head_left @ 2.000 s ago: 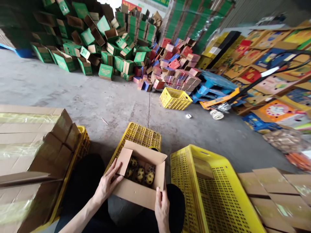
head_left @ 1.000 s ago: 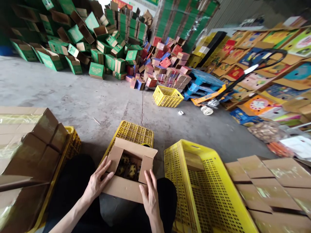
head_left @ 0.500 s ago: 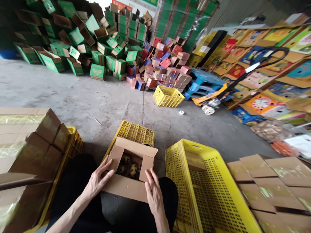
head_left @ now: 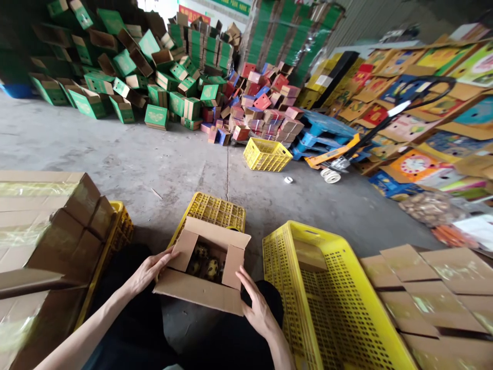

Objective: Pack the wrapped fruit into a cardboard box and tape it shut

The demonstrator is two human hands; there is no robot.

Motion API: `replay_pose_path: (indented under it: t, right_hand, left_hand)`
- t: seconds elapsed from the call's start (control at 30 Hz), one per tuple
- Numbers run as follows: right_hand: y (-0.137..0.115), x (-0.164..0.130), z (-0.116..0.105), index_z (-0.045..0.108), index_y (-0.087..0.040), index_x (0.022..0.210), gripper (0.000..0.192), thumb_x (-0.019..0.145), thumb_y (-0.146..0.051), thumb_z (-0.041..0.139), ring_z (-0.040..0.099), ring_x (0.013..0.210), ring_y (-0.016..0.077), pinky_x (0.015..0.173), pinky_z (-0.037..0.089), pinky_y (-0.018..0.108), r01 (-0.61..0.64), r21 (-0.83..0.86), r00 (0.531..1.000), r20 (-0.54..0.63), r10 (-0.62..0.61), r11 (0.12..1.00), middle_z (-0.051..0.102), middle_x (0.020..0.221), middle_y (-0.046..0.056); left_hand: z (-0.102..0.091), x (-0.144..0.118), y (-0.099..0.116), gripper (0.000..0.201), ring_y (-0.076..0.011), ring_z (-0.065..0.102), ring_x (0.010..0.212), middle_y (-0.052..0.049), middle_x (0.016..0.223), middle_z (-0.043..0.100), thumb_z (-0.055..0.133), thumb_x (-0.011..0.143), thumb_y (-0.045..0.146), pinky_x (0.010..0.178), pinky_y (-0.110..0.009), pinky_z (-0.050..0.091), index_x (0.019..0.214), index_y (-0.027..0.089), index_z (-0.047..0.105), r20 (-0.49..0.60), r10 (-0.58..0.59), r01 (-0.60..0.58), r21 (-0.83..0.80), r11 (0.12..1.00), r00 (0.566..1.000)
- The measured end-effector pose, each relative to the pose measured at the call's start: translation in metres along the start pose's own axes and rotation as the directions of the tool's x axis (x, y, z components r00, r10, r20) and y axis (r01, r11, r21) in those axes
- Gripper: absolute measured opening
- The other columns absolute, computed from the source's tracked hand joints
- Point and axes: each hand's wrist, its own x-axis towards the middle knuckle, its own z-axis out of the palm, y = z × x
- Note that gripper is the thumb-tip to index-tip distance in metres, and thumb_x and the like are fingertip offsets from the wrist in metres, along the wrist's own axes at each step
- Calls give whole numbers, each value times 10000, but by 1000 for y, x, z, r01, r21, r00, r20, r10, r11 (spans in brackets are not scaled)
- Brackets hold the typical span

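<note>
In front of me a small cardboard box (head_left: 198, 295) stands with its top flaps folded outward or lying flat. Inside lie several mottled, black-and-yellow roundish things (head_left: 212, 268); their kind is not clear. My left hand (head_left: 152, 268) grips the box's left side, fingers at the edge of the short flap. On the opposite side, my right hand (head_left: 257, 303) holds the right wall with its fingers along the flap's edge. The box rests over an upturned yellow crate (head_left: 215, 206), whose near part is hidden.
At my right stands a large yellow crate (head_left: 304, 231) with a small carton (head_left: 310, 255) in it. Taped cartons (head_left: 442, 293) lie beyond. More taped cartons (head_left: 34, 205) are stacked on my left. Farther off are a pallet jack (head_left: 333, 154), blue pallets (head_left: 323, 126) and heaped green boxes (head_left: 156, 115).
Both hands have slid outward from the short flaps to the box's sides. The short flaps and the front flap have shifted slightly, with the front flap tilted a little higher.
</note>
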Motion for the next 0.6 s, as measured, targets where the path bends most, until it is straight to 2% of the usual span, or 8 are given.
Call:
replay_pose_path:
  t: [0.13, 0.3, 0.37, 0.43, 0.53, 0.6]
  right_hand:
    - [-7, 1, -3, 530, -354, 1554, 679, 914, -390, 756, 441, 1522, 301, 1245, 406, 473, -27, 0, 1000, 10, 27, 1000, 435, 1665, 46]
    - [-7, 4, -1, 598, -352, 1499, 595, 937, -496, 729, 482, 1495, 307, 1217, 445, 467, -12, 13, 999, -33, 12, 1000, 489, 1633, 54]
    - [-7, 6, 3, 651, -348, 1447, 526, 948, -502, 712, 535, 1455, 304, 1190, 480, 462, -11, 17, 996, -86, 12, 1000, 542, 1593, 58]
    - [-6, 9, 8, 712, -332, 1373, 456, 952, -508, 702, 594, 1400, 304, 1159, 516, 458, -12, 16, 987, -158, 15, 1000, 610, 1526, 68]
    - [-5, 13, 19, 778, -281, 1259, 393, 957, -516, 686, 657, 1322, 307, 1115, 557, 448, -16, 43, 964, -265, 27, 999, 681, 1428, 100]
    - [-4, 15, 27, 794, -256, 1207, 389, 958, -531, 675, 702, 1252, 306, 1040, 608, 424, -35, 95, 945, -321, 64, 995, 704, 1383, 117]
  left_hand:
    - [0, 4, -2, 702, -418, 469, 1485, -76, 1556, 557, 559, 914, 780, 1195, -567, 419, 1305, 233, 762, -6, -69, 69, -57, 996, 998]
    - [2, 2, 0, 764, -380, 448, 1508, -86, 1606, 501, 424, 946, 813, 1184, -489, 456, 1278, 227, 784, -10, -83, 82, -96, 992, 996]
    - [3, 1, 1, 796, -371, 436, 1517, -81, 1607, 504, 362, 954, 826, 1172, -472, 471, 1270, 234, 790, -25, -98, 95, -106, 990, 995]
    - [4, 0, 2, 848, -387, 427, 1520, -89, 1617, 491, 332, 945, 848, 1153, -505, 488, 1280, 212, 782, -37, -121, 115, -130, 985, 992]
    - [6, 0, 3, 910, -422, 469, 1485, -114, 1619, 481, 356, 908, 888, 1154, -567, 471, 1266, 169, 784, -55, -142, 130, -178, 975, 988]
    - [7, 1, 2, 918, -427, 506, 1455, -118, 1600, 507, 390, 883, 907, 1166, -566, 458, 1251, 167, 792, -62, -146, 131, -203, 970, 987]
